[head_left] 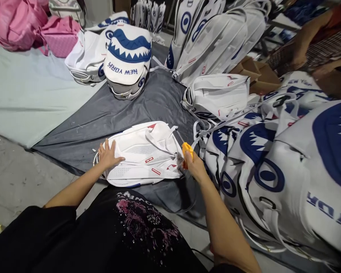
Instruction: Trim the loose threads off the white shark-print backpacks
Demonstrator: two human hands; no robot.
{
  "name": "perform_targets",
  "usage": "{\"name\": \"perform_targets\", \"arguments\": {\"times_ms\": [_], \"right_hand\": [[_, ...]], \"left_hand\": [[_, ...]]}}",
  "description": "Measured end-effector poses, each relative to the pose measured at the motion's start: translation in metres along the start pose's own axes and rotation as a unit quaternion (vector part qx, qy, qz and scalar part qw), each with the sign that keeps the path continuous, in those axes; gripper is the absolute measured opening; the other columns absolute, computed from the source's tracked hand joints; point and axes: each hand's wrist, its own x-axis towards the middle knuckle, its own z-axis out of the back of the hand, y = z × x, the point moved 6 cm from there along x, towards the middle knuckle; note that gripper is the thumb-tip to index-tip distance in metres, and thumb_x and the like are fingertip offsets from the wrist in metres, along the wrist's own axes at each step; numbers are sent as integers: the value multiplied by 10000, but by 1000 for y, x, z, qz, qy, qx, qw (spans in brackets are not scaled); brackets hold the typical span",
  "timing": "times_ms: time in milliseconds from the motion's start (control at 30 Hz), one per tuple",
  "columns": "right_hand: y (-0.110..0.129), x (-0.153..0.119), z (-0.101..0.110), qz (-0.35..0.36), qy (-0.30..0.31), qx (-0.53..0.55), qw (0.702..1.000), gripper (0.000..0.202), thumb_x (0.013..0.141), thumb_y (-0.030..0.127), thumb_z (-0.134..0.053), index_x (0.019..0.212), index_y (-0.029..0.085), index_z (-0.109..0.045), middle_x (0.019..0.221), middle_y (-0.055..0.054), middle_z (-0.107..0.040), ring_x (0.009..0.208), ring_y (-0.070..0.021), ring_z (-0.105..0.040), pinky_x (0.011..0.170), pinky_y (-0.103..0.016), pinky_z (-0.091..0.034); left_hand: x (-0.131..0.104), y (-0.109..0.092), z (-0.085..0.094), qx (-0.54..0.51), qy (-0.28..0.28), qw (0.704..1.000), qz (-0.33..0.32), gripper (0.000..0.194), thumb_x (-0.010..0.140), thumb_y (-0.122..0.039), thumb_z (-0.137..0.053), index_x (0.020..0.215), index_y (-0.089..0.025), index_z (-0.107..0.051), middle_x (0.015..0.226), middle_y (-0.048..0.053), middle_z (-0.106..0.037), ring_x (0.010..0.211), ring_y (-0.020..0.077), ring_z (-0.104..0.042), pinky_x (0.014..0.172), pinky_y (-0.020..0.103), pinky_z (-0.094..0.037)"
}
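Note:
A white backpack [136, 155] with red tags and grey mesh panels lies on dark grey sheeting, its straps facing up. My left hand [109, 154] rests on its left end, fingers spread. Beside the backpack's right end, my right hand [193, 163] is closed around a yellow-orange handled tool [187, 148]. A thin grey length extends from the tool toward the backpack's strap loop; I cannot tell its exact kind. My fingers partly cover the handle.
White-and-blue backpacks [265, 176] with teeth and eye patterns crowd the right side. Another stands upright [127, 68] beyond the sheeting [82, 125]. Pink bags [61, 36] are at the back left. A cardboard box [252, 76] and another person's arm [309, 38] are at the upper right.

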Motion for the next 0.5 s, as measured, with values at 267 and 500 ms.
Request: {"name": "perform_targets", "arguments": {"times_ms": [267, 500], "right_hand": [[4, -72, -35, -82, 163, 51, 982, 631, 867, 761, -415, 1138, 201, -518, 625, -1, -619, 545, -188, -616, 544, -309, -487], [13, -115, -52, -111, 353, 71, 926, 572, 869, 772, -407, 850, 206, -490, 639, -22, -660, 549, -165, -614, 533, -265, -411]], "left_hand": [[-15, -39, -12, 63, 13, 970, -235, 972, 758, -516, -744, 1548, -160, -306, 1588, 248, -257, 1447, 445, -249, 1152, 550, -212], [21, -35, 9, -227, 22, 966, -122, 396, 969, -367, -463, 1270, -153, -606, 1142, 169, -696, 1047, 297, -662, 946, 429, -495]]}}
